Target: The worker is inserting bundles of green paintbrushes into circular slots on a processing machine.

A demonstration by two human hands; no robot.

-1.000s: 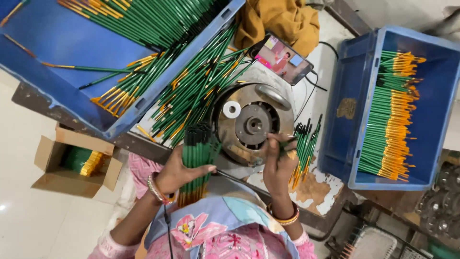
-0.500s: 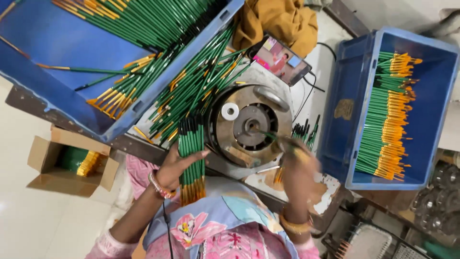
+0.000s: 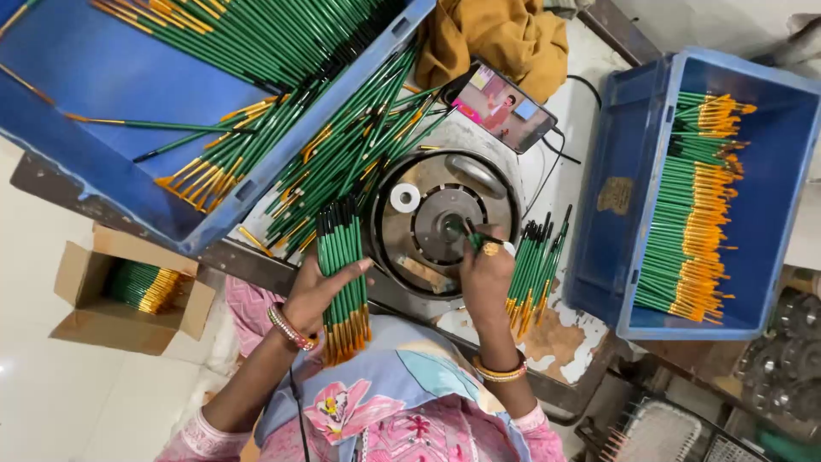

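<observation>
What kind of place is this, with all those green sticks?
Probably a small workshop that makes paintbrushes or similar sticks. Blue crates hold piles of green handles with gold ends, the left hand holds a bundle, and the right hand feeds one into a round metal machine.

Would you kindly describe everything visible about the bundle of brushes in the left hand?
The bundle of brushes is a flat sheaf of thin green handles with dark tips pointing away from the person and golden ferrule ends toward the lap. The left hand grips it mid-length, beside the round metal machine.
</observation>
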